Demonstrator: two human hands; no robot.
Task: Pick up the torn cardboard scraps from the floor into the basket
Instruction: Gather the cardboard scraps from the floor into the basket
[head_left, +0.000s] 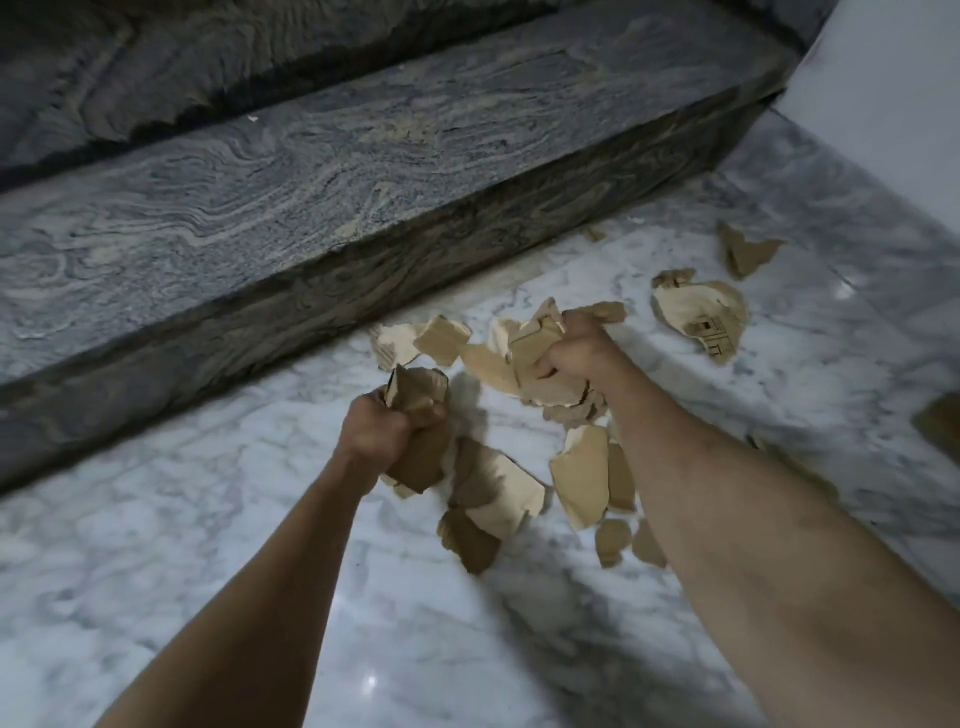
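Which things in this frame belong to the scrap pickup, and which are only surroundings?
Job:
left hand, gripping scraps
right hand, gripping scraps
loose cardboard scraps on the floor
printed scrap
(basket not in view)

Surroundings:
marble floor
dark stone step

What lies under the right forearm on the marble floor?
Torn cardboard scraps lie partly under the right forearm, on the marble floor. Their right edges are covered by the arm, so how far they continue cannot be seen.

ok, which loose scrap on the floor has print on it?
The big pale scrap to the right of the right hand, out toward the wall. It carries dark box-shaped markings; the other loose scraps show plain brown or tan faces.
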